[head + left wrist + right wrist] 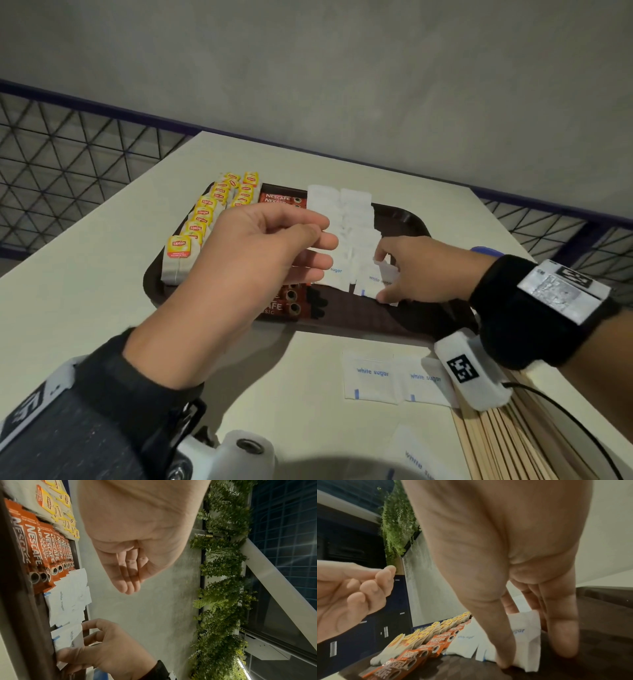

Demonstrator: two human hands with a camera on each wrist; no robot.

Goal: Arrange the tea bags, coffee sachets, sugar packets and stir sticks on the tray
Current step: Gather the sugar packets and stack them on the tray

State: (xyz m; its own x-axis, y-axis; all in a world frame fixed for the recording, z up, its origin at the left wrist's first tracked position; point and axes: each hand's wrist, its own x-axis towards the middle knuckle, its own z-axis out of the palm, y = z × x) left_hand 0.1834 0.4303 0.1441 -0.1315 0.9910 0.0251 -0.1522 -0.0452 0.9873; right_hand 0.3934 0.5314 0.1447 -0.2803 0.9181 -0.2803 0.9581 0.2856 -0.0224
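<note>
Now right hand (419, 270) pinching flat paper sugar packet (380, 284) on dark textured tray (407, 219); left hand (260, 253) loosely curled, empty, above glossy sachets (287, 303).

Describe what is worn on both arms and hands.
Both hands are bare. The left hand comes out of a dark sleeve with a white block bearing black marks. The right hand has a black wrist strap carrying two white blocks with black square tags; a thin black cable runs from it.

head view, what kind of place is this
Probably a cafe or office pantry: a table with a brown tray of drink sachets, a fern wall and dark lockers behind.
</note>
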